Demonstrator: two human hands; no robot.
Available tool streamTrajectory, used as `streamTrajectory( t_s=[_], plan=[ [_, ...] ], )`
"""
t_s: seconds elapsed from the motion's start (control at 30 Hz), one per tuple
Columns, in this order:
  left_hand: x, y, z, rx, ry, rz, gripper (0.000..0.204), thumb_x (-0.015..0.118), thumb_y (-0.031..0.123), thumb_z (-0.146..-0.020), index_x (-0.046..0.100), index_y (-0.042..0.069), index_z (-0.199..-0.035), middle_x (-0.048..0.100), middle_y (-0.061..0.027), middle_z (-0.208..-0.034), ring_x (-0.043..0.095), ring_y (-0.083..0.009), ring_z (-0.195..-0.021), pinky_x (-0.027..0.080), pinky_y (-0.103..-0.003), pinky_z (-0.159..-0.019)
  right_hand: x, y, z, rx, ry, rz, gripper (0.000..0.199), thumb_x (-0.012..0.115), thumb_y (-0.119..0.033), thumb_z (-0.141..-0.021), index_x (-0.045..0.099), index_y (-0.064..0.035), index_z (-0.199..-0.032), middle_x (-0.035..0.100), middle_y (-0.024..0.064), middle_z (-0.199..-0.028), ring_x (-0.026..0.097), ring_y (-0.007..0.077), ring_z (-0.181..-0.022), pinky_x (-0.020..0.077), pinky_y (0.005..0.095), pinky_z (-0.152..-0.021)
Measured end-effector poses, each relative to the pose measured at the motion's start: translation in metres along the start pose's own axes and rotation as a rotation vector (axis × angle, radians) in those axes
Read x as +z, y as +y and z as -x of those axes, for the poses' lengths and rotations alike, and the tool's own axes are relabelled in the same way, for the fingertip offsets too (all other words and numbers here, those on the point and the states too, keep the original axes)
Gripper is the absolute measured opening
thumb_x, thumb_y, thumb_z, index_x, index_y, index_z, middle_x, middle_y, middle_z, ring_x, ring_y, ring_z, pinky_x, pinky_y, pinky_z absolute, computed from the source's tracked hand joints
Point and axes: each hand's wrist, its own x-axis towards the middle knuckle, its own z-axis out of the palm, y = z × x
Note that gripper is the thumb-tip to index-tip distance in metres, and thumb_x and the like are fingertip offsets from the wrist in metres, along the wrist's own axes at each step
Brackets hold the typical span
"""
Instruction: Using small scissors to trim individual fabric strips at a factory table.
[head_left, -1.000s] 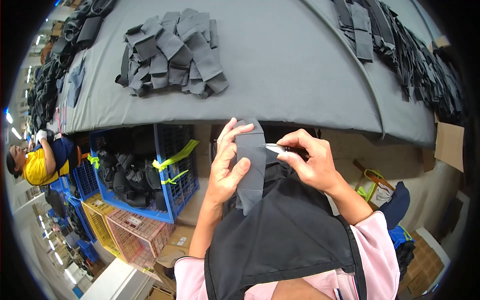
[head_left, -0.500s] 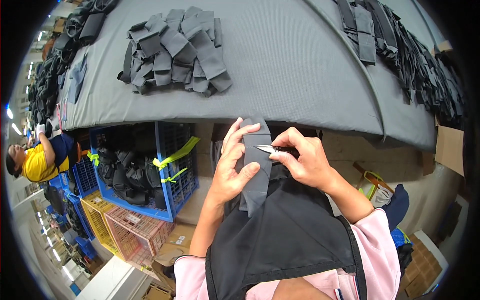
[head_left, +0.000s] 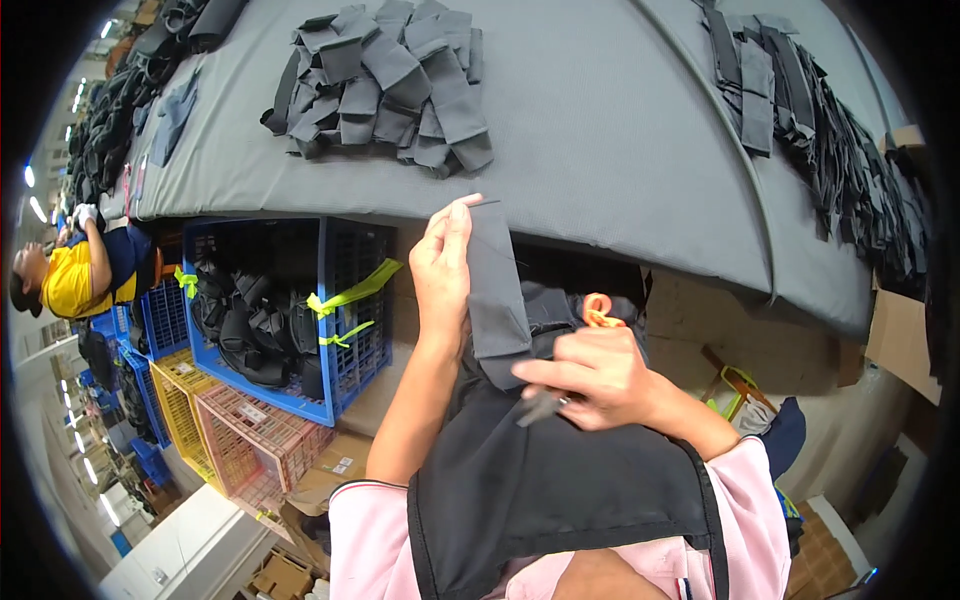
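My left hand (head_left: 443,262) is closed, pinching the upper end of a grey fabric strip (head_left: 493,290) between thumb and fingers. The strip hangs down over my dark apron (head_left: 560,490), just past the table's front edge. In my right hand (head_left: 595,378) is a small pair of thread snips (head_left: 541,408), somewhat blurred, with the blades pointing down and left. An orange loop (head_left: 602,311) shows above the right fingers. The right fingertips are close to the strip's lower end; whether they touch it I cannot tell.
A heap of grey fabric pieces (head_left: 390,90) lies on the grey-covered table (head_left: 600,130). More dark strips (head_left: 820,140) are piled at the far right. Blue crates (head_left: 330,340) with black items stand below the table at left. A person in yellow (head_left: 72,280) works at far left.
My left hand now grips the strip by its upper end instead of supporting it from the side. My right hand with the snips has dropped from the strip's middle toward its lower end.
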Motion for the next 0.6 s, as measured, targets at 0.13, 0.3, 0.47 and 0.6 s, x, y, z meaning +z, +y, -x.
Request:
streamTrajectory(
  t_s=[0.13, 0.3, 0.47, 0.6],
  plan=[
    [0.005, -0.007, 0.001, 0.037, -0.138, 0.181, 0.037, 0.051, 0.029, -0.096, 0.060, -0.005, -0.083, 0.058, 0.0002, -0.108, 0.031, -0.0024, -0.065, 0.029, -0.019, -0.059, 0.010, 0.015, -0.004, 0.153, 0.098, 0.043, 0.041, 0.063, 0.005, -0.056, 0.063, -0.0063, -0.095, 0.051, 0.0031, -0.065, 0.055, 0.0186, -0.051, 0.0444, 0.0291, -0.047],
    [-0.017, -0.029, 0.004, 0.155, -0.260, 0.231, 0.044, 0.053, 0.041, -0.093, 0.053, -0.002, -0.104, 0.046, -0.0107, -0.129, 0.037, -0.0039, -0.071, 0.033, -0.020, -0.060, 0.006, 0.017, -0.011, 0.358, 0.218, -0.190, 0.023, 0.071, 0.005, -0.065, 0.065, -0.0018, -0.086, 0.049, 0.0040, -0.065, 0.045, 0.0134, -0.055, 0.0351, 0.0258, -0.048],
    [-0.004, -0.017, 0.026, 0.331, -0.276, 0.292, 0.070, 0.066, 0.058, -0.076, 0.048, 0.004, -0.117, -0.001, -0.0176, -0.151, 0.045, -0.0245, -0.118, 0.045, -0.032, -0.085, 0.009, 0.028, -0.005, 0.660, 0.230, -0.647, 0.010, 0.064, -0.003, -0.081, 0.055, 0.0012, -0.079, 0.053, 0.0024, -0.073, 0.046, 0.0065, -0.063, 0.0409, 0.0221, -0.055],
    [-0.023, -0.008, 0.038, 0.355, -0.550, -0.110, 0.044, 0.074, 0.034, -0.076, 0.056, 0.004, -0.103, 0.031, -0.0158, -0.140, 0.051, -0.0170, -0.103, 0.044, -0.031, -0.083, 0.011, 0.032, -0.011, 0.714, 0.170, -0.706, 0.015, 0.064, -0.005, -0.082, 0.051, -0.0004, -0.077, 0.054, 0.0015, -0.077, 0.047, 0.0044, -0.066, 0.0425, 0.0206, -0.057]
  ],
)
